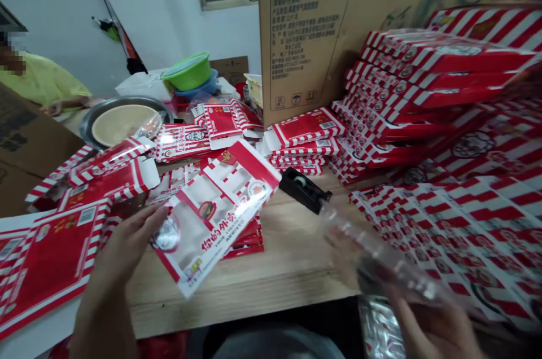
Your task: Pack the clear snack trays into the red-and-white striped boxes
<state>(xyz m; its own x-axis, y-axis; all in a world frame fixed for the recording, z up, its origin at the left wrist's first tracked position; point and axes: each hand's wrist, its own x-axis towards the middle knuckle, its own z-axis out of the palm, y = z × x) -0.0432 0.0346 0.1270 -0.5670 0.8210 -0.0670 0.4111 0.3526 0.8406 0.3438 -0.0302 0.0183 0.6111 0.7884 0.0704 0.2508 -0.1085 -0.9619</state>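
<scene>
Flat red-and-white striped cardboard box blank (215, 212) hangs tilted above the light wooden desk (249, 291), its cut-out window panels facing up and its lower left edge held by the person's left hand (122, 252), whose fingers are spread against the card. The right hand (436, 328) is closed around a long clear plastic tray (376, 252), which is blurred and held low near the desk's front edge. Just beyond the blank sits a black tape dispenser (305, 189). Piles of flat printed blanks (457, 235) cover the right of the desk, below stacked folded red-and-white boxes (415, 88) beside a large brown corrugated carton (322, 26). Farther back lie a round steel tray (122, 116) and a green plastic bowl (186, 71), with a co-worker in a yellow shirt (42, 79) at far left.
</scene>
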